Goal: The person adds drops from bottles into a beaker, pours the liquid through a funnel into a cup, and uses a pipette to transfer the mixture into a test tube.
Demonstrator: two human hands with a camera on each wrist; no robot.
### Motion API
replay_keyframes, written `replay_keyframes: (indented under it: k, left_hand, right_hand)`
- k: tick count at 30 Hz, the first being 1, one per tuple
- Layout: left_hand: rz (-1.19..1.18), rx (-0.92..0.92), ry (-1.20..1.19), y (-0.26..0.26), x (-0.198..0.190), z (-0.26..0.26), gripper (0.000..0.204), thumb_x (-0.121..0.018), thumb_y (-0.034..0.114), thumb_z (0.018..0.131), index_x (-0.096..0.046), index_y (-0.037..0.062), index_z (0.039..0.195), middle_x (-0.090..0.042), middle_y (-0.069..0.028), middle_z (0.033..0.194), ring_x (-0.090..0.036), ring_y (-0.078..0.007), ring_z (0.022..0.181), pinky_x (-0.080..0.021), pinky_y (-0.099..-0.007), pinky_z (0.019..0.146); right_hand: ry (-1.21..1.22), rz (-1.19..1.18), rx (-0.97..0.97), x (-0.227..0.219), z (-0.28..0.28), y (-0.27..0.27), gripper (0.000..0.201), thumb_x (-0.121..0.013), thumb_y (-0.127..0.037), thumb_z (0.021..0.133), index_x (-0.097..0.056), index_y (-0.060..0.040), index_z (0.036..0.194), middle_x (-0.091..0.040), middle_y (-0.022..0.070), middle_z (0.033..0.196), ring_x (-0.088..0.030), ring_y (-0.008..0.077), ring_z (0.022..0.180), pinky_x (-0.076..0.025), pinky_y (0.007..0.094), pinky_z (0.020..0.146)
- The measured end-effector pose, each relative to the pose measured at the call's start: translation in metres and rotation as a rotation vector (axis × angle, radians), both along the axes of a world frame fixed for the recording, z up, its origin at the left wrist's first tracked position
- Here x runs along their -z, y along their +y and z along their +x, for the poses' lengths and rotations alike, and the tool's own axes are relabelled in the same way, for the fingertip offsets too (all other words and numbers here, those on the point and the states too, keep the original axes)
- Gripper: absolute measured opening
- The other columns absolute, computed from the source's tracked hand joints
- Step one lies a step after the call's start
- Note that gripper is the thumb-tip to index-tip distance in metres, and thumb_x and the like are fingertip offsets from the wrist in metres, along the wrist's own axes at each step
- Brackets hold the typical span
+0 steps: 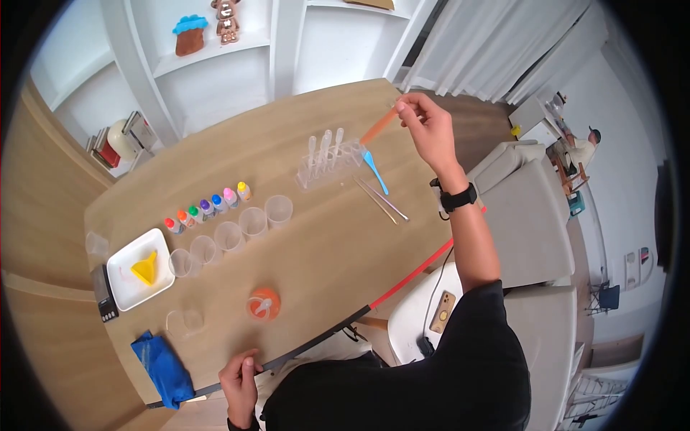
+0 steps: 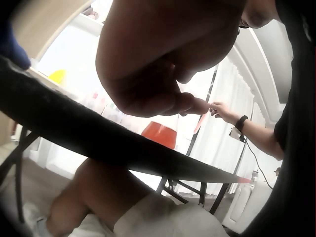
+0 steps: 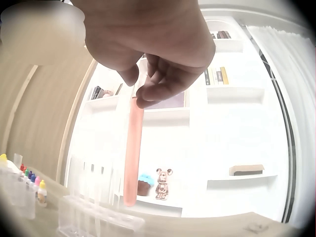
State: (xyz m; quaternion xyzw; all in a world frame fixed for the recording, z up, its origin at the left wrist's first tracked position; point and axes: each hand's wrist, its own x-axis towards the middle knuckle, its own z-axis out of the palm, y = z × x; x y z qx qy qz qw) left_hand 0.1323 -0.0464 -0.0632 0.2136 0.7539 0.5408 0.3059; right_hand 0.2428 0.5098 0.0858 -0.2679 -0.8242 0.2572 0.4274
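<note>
My right hand (image 1: 430,133) pinches the upper end of a test tube (image 3: 133,153) filled with orange liquid. In the right wrist view the tube hangs almost upright, its rounded bottom overlapping the far end of the clear test tube rack (image 3: 98,219). Several colourless tubes (image 1: 326,147) stand in that rack. Down by the table's front edge, my left hand (image 1: 240,381) hangs with loosely bent fingers and holds nothing. Nearest to it on the table is a clear cup of orange liquid (image 1: 264,304), with a pale, clear object across its top.
A blue brush (image 1: 375,172) and two thin sticks (image 1: 379,200) lie beside the rack. Several clear cups (image 1: 228,235) line up before small colour bottles (image 1: 206,207). On the left are a white tray (image 1: 162,248) with a yellow funnel (image 1: 146,269) and a blue cloth (image 1: 164,370).
</note>
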Motion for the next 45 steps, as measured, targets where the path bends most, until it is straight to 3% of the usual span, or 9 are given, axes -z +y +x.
replay_keyframes:
  k: [8,11,14,26,30,34,37,40,45]
  left_hand:
    - [-0.036,-0.011,0.04,0.009,0.005,-0.007,0.024,-0.068,0.009,0.108,-0.074,-0.0081,0.123,-0.074,-0.0094,0.087,-0.069,-0.0138,0.077,-0.055,-0.0288,0.072]
    - [-0.04,-0.004,0.047,0.014,0.005,-0.009,0.024,-0.068,0.008,0.108,-0.074,-0.0081,0.124,-0.075,-0.0103,0.092,-0.07,-0.0138,0.078,-0.055,-0.0286,0.072]
    - [-0.058,-0.004,0.062,0.022,0.002,-0.01,0.023,-0.068,0.008,0.108,-0.075,-0.0079,0.124,-0.075,-0.0111,0.094,-0.07,-0.0136,0.079,-0.055,-0.0282,0.072]
    - [-0.064,0.031,0.126,0.031,0.0,-0.009,0.023,-0.069,0.007,0.107,-0.075,-0.006,0.125,-0.074,-0.0096,0.089,-0.07,-0.0144,0.078,-0.055,-0.0295,0.071]
    - [-0.094,0.054,0.243,0.033,-0.009,-0.01,0.026,-0.072,0.007,0.105,-0.074,-0.001,0.13,-0.073,-0.0107,0.086,-0.07,-0.0167,0.075,-0.056,-0.031,0.071]
    - [-0.023,-0.034,0.254,0.031,-0.021,-0.014,0.016,-0.071,0.009,0.105,-0.077,-0.001,0.116,-0.075,-0.007,0.085,-0.071,-0.016,0.079,-0.055,-0.0314,0.075]
    - [0.029,-0.084,0.365,0.016,-0.024,-0.02,0.011,-0.073,0.01,0.104,-0.076,-0.001,0.104,-0.074,-0.007,0.086,-0.07,-0.0176,0.08,-0.054,-0.0322,0.075]
    - [0.169,-0.246,0.541,0.011,-0.025,-0.032,0.01,-0.077,0.007,0.1,-0.075,-0.0022,0.103,-0.073,-0.0109,0.09,-0.066,-0.0199,0.078,-0.05,-0.0315,0.068]
    - [-0.077,-0.353,0.865,0.005,-0.046,-0.069,0.059,-0.087,0.013,0.091,-0.062,0.0003,0.143,-0.061,-0.0209,0.141,-0.063,-0.0337,0.122,-0.054,-0.0393,0.095]
  right_hand:
    - [-0.182,0.025,-0.083,0.012,-0.017,0.01,0.022,-0.078,-0.021,0.102,-0.078,-0.0011,0.11,-0.079,0.0091,0.088,-0.071,0.0169,0.079,-0.056,0.0321,0.075]
    - [-0.354,0.004,-0.092,0.008,-0.024,0.009,0.022,-0.076,-0.021,0.102,-0.078,-0.0017,0.111,-0.078,0.0099,0.088,-0.07,0.0189,0.077,-0.055,0.0335,0.072]
    - [-0.467,-0.033,-0.149,0.017,-0.029,0.016,0.025,-0.076,-0.022,0.104,-0.078,-0.0016,0.118,-0.079,0.0078,0.096,-0.068,0.016,0.082,-0.053,0.0336,0.073]
    - [-0.4,-0.069,-0.197,0.032,-0.02,0.02,0.027,-0.073,-0.017,0.104,-0.077,-0.0017,0.126,-0.076,0.0072,0.093,-0.065,0.015,0.078,-0.054,0.0324,0.071]
    - [-0.408,0.036,-0.238,0.043,-0.013,0.035,0.042,-0.072,-0.013,0.103,-0.069,-0.0064,0.145,-0.073,0.0051,0.091,-0.064,0.011,0.079,-0.056,0.0303,0.071]
    - [-0.367,-0.047,-0.152,0.037,0.002,0.034,0.044,-0.067,-0.012,0.108,-0.064,-0.0059,0.151,-0.063,-0.0003,0.09,-0.059,0.0086,0.081,-0.055,0.0275,0.077]
    - [-0.298,-0.039,-0.068,0.03,0.018,0.01,0.037,-0.069,-0.011,0.107,-0.07,-0.0033,0.143,-0.064,0.0001,0.088,-0.06,0.0079,0.08,-0.053,0.0257,0.075]
    - [-0.262,-0.04,-0.029,0.03,0.04,-0.024,0.032,-0.07,-0.011,0.106,-0.073,-0.0017,0.136,-0.065,0.0004,0.085,-0.06,0.0079,0.078,-0.052,0.0251,0.073]
    - [-0.296,0.028,-0.106,0.034,0.063,-0.108,0.024,-0.072,-0.005,0.102,-0.077,0.0005,0.125,-0.067,0.0036,0.083,-0.061,0.0111,0.074,-0.05,0.0266,0.069]
